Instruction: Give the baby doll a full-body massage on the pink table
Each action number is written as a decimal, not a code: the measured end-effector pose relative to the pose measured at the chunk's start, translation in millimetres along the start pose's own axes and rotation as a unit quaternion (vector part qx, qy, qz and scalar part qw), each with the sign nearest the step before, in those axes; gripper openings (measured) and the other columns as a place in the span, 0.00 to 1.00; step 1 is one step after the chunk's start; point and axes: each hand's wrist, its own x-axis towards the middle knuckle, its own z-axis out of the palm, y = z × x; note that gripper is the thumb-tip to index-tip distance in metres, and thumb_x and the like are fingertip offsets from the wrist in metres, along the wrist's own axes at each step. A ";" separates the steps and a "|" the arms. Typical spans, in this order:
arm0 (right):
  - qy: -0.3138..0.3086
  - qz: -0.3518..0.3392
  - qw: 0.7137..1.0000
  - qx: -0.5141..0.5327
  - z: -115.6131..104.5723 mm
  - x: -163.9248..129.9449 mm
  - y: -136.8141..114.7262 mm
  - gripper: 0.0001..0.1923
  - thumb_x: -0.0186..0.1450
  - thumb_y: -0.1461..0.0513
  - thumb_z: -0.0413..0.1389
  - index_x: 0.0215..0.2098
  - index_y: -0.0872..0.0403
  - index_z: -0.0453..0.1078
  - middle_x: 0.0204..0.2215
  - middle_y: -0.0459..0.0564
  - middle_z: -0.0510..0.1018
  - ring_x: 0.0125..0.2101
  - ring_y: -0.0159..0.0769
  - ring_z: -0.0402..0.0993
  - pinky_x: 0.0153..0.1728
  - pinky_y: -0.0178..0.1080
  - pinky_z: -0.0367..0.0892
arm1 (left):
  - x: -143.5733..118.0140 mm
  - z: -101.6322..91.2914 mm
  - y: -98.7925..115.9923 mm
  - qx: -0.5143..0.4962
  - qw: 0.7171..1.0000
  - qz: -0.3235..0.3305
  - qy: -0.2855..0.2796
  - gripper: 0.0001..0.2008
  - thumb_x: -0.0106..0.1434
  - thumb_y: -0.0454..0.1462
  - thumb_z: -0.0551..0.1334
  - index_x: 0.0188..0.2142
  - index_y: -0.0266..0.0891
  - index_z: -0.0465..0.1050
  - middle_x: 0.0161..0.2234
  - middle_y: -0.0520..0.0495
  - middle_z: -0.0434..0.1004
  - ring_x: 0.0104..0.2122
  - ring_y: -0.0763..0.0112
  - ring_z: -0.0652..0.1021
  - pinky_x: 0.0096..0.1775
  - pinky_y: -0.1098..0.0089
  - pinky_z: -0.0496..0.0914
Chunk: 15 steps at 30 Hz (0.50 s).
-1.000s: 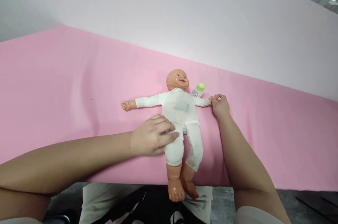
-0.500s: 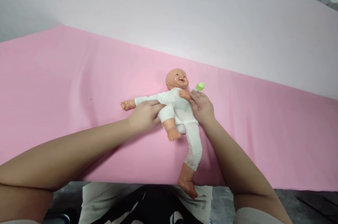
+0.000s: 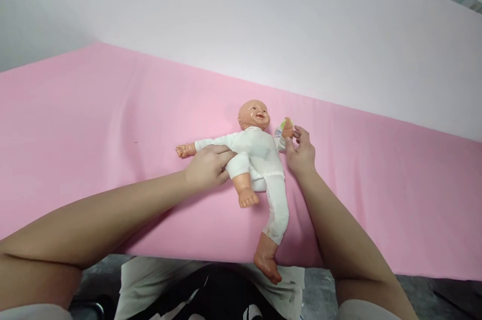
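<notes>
the doll [image 3: 259, 159] is lying face up on the pink cloth [image 3: 94, 124], between my two hands. my left hand [image 3: 206, 167] is curling around its bent thigh, gripping the white leg — the foot is sticking out toward me. my right hand [image 3: 300, 151] is pinching the doll's small raised hand, fingers closed on it, just beside the little bottle [image 3: 279, 131].

Items counted: one doll [image 3: 259, 159] in a white suit; one small bottle [image 3: 280, 130], largely hidden behind the doll's raised arm; one pink cloth [image 3: 94, 124] covering the surface. Hands present: two, one left hand [image 3: 207, 167] and one right hand [image 3: 300, 153].
</notes>
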 end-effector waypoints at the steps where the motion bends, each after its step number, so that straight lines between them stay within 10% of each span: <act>1: 0.019 0.028 0.999 0.016 -3.1 2.7 6.6 0.30 0.73 0.48 0.56 0.68 0.49 0.65 0.59 0.58 0.82 0.56 0.49 0.81 0.59 0.53 0.74 | -1.9 -1.0 3.3 0.005 1.000 0.025 0.010 0.11 0.69 0.35 0.60 0.45 0.39 0.81 0.37 0.44 0.83 0.37 0.59 0.82 0.39 0.61 0.73; 8: 0.022 0.228 0.973 -0.026 -23.8 24.7 53.5 0.36 0.68 0.46 0.62 0.67 0.54 0.63 0.49 0.60 0.87 0.52 0.50 0.83 0.59 0.53 0.72 | -13.6 -4.3 35.1 0.034 0.978 0.208 0.015 0.09 0.72 0.38 0.59 0.38 0.40 0.77 0.33 0.45 0.79 0.30 0.64 0.76 0.37 0.59 0.71; 15: -0.049 0.203 0.969 -0.134 -20.6 24.7 58.2 0.29 0.72 0.48 0.56 0.65 0.54 0.68 0.55 0.63 0.83 0.56 0.54 0.80 0.59 0.55 0.71 | -16.3 4.7 47.3 0.034 0.971 0.238 0.001 0.10 0.70 0.37 0.62 0.30 0.42 0.68 0.30 0.47 0.74 0.28 0.66 0.71 0.35 0.60 0.67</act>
